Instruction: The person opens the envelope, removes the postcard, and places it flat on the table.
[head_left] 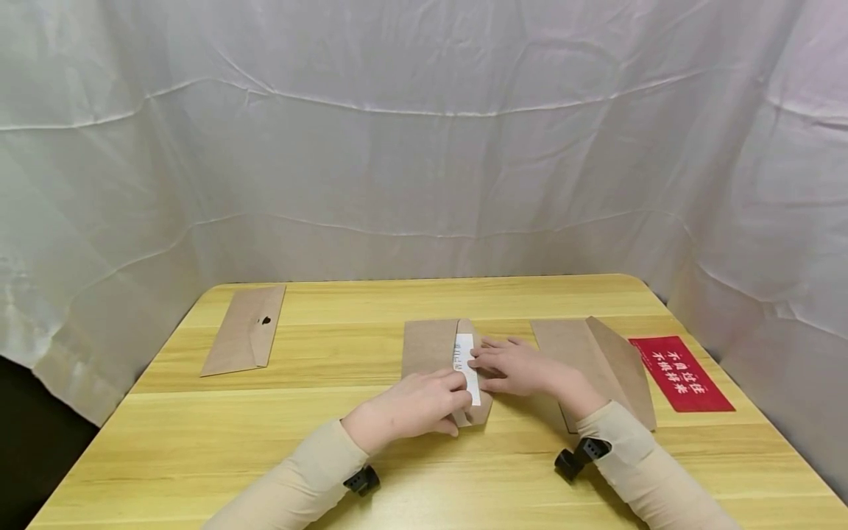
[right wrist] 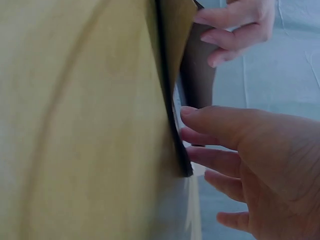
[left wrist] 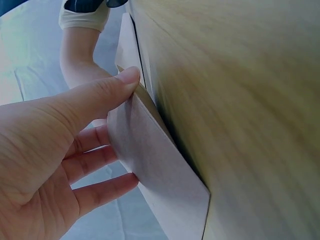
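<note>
A brown paper envelope (head_left: 427, 346) lies at the middle of the table with its flap side toward the right. A white paper slip (head_left: 464, 347) with handwriting sits along its opening, partly covered by fingers. My left hand (head_left: 420, 405) grips the envelope's near end; in the left wrist view its thumb is on the edge and the fingers (left wrist: 107, 192) are across the face. From the right, my right hand (head_left: 520, 368) reaches in with extended fingers, its fingertips at the slip and flap. The right wrist view shows those fingers (right wrist: 225, 185) loosely spread beside the envelope's edge.
Right of my hands lies a second brown envelope (head_left: 573, 342) with its flap unfolded, partly under my right forearm. Beyond it is a red card (head_left: 682, 374) with white characters. A brown envelope with a black mark (head_left: 241, 331) lies far left. White curtains (head_left: 424, 162) surround the wooden table (head_left: 331, 302).
</note>
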Available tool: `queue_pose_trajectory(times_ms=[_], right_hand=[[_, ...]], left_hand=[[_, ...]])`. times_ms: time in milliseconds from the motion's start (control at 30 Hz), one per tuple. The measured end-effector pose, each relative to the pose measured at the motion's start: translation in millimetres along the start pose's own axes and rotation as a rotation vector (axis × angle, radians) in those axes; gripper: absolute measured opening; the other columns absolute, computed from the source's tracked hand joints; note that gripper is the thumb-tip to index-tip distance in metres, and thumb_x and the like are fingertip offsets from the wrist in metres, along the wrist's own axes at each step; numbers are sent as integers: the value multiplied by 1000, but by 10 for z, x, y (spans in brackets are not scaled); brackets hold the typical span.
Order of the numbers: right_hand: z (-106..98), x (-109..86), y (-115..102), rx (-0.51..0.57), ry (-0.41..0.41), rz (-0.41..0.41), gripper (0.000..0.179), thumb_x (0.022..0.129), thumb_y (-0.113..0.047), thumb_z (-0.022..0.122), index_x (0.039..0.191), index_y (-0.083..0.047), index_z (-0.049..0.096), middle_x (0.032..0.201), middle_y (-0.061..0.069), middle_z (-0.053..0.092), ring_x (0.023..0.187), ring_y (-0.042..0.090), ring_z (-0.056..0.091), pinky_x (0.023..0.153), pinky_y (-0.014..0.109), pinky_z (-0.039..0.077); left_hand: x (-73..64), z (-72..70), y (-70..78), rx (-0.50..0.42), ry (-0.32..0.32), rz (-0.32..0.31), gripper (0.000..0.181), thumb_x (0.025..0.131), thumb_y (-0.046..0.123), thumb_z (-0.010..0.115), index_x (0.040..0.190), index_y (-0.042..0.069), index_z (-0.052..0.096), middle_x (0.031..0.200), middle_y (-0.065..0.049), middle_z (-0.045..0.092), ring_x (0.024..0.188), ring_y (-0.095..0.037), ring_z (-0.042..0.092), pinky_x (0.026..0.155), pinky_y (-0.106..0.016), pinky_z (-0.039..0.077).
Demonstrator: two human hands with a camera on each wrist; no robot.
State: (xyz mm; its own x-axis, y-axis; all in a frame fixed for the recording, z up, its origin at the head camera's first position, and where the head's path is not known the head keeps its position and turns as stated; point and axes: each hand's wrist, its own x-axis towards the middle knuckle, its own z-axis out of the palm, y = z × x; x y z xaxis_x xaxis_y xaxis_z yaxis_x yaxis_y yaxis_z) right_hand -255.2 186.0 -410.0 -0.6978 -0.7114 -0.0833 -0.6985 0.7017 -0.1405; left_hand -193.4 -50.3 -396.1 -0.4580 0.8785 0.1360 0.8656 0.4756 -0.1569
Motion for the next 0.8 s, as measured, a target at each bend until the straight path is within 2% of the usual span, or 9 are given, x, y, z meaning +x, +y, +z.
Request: queue_pose_trajectory(times_ms=[267, 367, 467, 600, 700, 800], right_hand=[[-81, -35, 96, 63, -57, 28, 39, 95, -31, 62, 129, -11, 63, 142, 13, 54, 140, 43, 38, 110, 66, 28], [-106, -39, 123, 66, -53, 26, 36, 94, -27, 64, 125, -9, 65, 139, 15, 57, 137, 44, 40, 109, 65, 31], [-106, -37, 146, 50, -15, 3, 32, 92, -23, 66, 120, -7, 68, 134, 16, 61, 133, 44, 46, 107, 61, 36], [-54, 0, 150, 16, 64, -29, 19, 91, -21, 67, 107, -9, 69, 111, 9, 68, 104, 27, 64, 92, 43, 51], [-10, 58, 121, 4, 99, -8, 17, 92, -22, 66, 106, -12, 66, 97, 1, 63, 83, 13, 57, 76, 33, 51], [7, 131, 69, -1, 106, 54, 23, 93, -27, 64, 112, -13, 65, 98, -1, 61, 82, 11, 55, 75, 31, 50]], left_hand=[[6, 12, -5, -6, -8, -6, 35, 80, 48, 73, 103, 23, 63, 106, 8, 58, 97, -7, 55, 77, -18, 52], [10, 18, -4, 2, -12, -6, 35, 80, 48, 72, 102, 23, 63, 103, 8, 57, 95, -7, 54, 76, -18, 51], [17, 22, -6, 7, -16, -4, 35, 80, 49, 72, 103, 24, 63, 102, 9, 57, 94, -7, 55, 76, -18, 51], [21, 26, -6, -2, -19, 2, 35, 81, 48, 72, 104, 23, 63, 102, 9, 57, 94, -6, 55, 78, -17, 51], [20, 33, -9, -21, -16, 7, 36, 80, 47, 73, 105, 23, 63, 104, 9, 57, 96, -6, 55, 79, -16, 50], [14, 40, -14, -27, -9, 12, 37, 80, 47, 73, 105, 23, 63, 106, 8, 57, 97, -7, 55, 80, -17, 51]])
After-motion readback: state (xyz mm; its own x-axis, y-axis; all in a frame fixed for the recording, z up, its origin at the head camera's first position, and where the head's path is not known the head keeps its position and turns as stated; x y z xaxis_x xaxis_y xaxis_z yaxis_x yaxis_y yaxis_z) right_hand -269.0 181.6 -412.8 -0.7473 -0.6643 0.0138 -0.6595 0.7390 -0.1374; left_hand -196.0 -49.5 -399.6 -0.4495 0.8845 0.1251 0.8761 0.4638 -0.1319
